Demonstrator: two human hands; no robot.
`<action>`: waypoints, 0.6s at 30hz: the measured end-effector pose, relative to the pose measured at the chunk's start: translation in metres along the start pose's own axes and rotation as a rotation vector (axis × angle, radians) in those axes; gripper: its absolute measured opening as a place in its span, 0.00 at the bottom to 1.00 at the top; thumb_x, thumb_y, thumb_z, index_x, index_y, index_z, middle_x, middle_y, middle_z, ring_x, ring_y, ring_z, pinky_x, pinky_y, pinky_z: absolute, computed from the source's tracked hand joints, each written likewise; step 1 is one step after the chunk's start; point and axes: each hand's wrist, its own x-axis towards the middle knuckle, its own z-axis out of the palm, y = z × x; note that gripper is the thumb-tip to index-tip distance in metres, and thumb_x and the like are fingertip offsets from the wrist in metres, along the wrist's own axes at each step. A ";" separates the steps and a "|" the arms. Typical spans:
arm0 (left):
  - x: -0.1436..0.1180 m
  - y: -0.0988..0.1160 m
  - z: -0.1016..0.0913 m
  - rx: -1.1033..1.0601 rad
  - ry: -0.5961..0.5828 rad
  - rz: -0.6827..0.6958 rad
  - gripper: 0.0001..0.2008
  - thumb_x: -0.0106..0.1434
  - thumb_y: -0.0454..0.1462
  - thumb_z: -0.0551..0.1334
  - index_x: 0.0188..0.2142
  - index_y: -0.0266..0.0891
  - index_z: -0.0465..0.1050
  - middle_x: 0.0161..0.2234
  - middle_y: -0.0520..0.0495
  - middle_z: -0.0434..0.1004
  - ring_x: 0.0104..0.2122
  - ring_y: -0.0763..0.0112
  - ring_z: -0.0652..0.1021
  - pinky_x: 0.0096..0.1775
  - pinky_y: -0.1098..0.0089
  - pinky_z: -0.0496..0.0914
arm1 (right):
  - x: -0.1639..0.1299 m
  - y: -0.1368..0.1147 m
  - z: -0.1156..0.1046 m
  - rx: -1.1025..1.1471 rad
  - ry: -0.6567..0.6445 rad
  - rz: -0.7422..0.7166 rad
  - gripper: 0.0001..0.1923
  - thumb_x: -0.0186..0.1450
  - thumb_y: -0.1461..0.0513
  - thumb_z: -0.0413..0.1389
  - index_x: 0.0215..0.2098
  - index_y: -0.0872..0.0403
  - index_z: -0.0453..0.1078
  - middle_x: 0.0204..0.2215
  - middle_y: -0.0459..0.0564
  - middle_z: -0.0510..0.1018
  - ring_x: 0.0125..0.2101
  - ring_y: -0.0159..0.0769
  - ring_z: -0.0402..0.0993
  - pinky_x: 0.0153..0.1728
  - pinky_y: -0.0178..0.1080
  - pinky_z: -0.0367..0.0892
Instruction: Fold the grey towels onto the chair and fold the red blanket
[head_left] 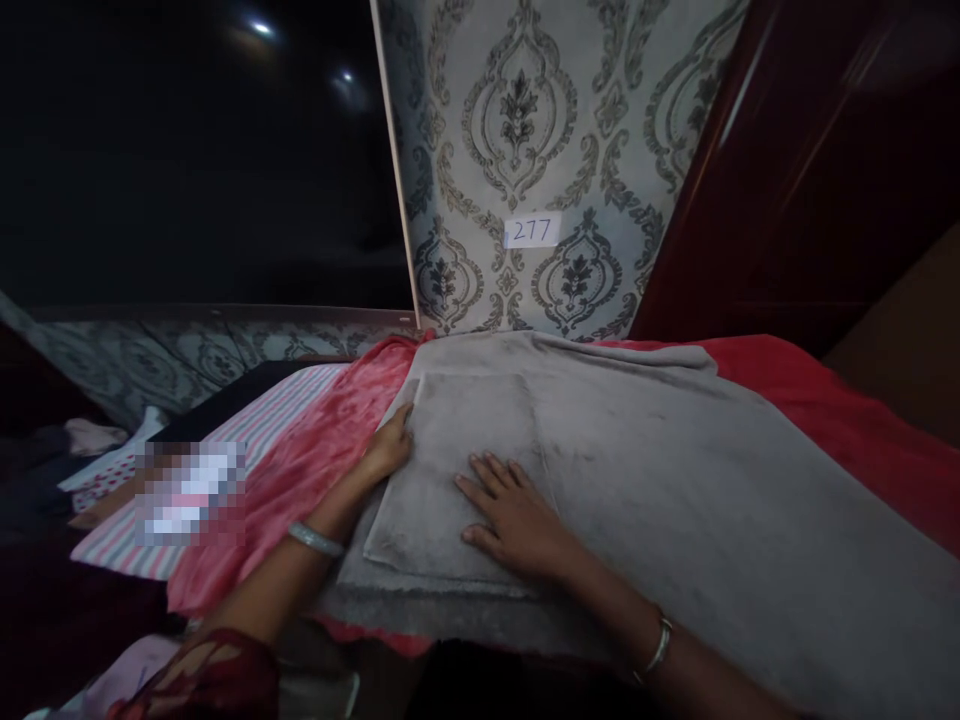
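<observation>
A grey plush blanket point(675, 480) is spread over the surface in front of me, its left part folded over into a flat rectangular panel point(457, 420). At the panel's left edge, my left hand point(388, 447) is closed on the blanket's fold, with some fingertips hidden. My right hand point(517, 515) lies palm down on the panel near its right side, fingers stretched out and slightly apart. Beneath the panel, the blanket's lower layer shows along the left and front edges.
Red cloth point(787, 390) and pink plush cloth point(300, 455) stick out from under the blanket. Further left lies a striped cloth point(262, 415). Behind are a large dark screen point(202, 160), patterned wallpaper point(517, 110) with a "277" label point(532, 231), and a dark red panel point(787, 170).
</observation>
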 end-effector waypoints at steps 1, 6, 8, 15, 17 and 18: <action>0.001 -0.001 -0.001 -0.020 0.003 -0.001 0.35 0.61 0.28 0.55 0.68 0.40 0.55 0.64 0.43 0.69 0.62 0.59 0.70 0.61 0.63 0.64 | 0.001 -0.001 -0.002 0.010 -0.013 0.001 0.36 0.71 0.47 0.52 0.73 0.47 0.49 0.73 0.56 0.42 0.72 0.49 0.32 0.68 0.58 0.34; -0.008 0.011 0.004 0.119 0.032 -0.016 0.34 0.65 0.35 0.55 0.70 0.36 0.51 0.64 0.35 0.66 0.58 0.54 0.73 0.58 0.61 0.67 | 0.006 -0.008 -0.006 0.052 -0.046 -0.037 0.36 0.71 0.47 0.53 0.72 0.47 0.50 0.72 0.58 0.44 0.72 0.50 0.36 0.68 0.60 0.34; -0.013 0.017 0.006 0.220 0.035 -0.044 0.32 0.67 0.35 0.52 0.70 0.41 0.52 0.63 0.35 0.67 0.54 0.53 0.76 0.54 0.59 0.69 | 0.008 -0.010 -0.004 0.054 -0.030 -0.060 0.38 0.70 0.47 0.54 0.73 0.47 0.49 0.73 0.58 0.43 0.72 0.51 0.34 0.68 0.61 0.32; -0.005 0.017 0.004 0.283 -0.004 -0.019 0.32 0.67 0.32 0.47 0.71 0.44 0.49 0.61 0.36 0.68 0.52 0.55 0.77 0.51 0.62 0.69 | 0.017 0.004 -0.022 0.064 0.043 -0.014 0.33 0.72 0.50 0.51 0.72 0.46 0.51 0.71 0.56 0.51 0.71 0.49 0.41 0.67 0.60 0.39; -0.002 0.012 0.002 0.280 -0.058 -0.023 0.33 0.66 0.31 0.48 0.70 0.42 0.50 0.61 0.35 0.68 0.54 0.55 0.76 0.52 0.62 0.69 | 0.018 0.010 -0.022 0.041 0.059 0.017 0.33 0.72 0.49 0.51 0.72 0.47 0.52 0.72 0.57 0.49 0.71 0.50 0.38 0.67 0.61 0.38; -0.001 0.011 0.000 0.282 -0.074 -0.022 0.32 0.66 0.31 0.48 0.70 0.43 0.51 0.61 0.35 0.69 0.53 0.56 0.76 0.52 0.62 0.69 | 0.018 0.012 -0.021 0.037 0.053 0.018 0.33 0.71 0.49 0.52 0.71 0.47 0.53 0.72 0.57 0.48 0.71 0.51 0.37 0.67 0.60 0.37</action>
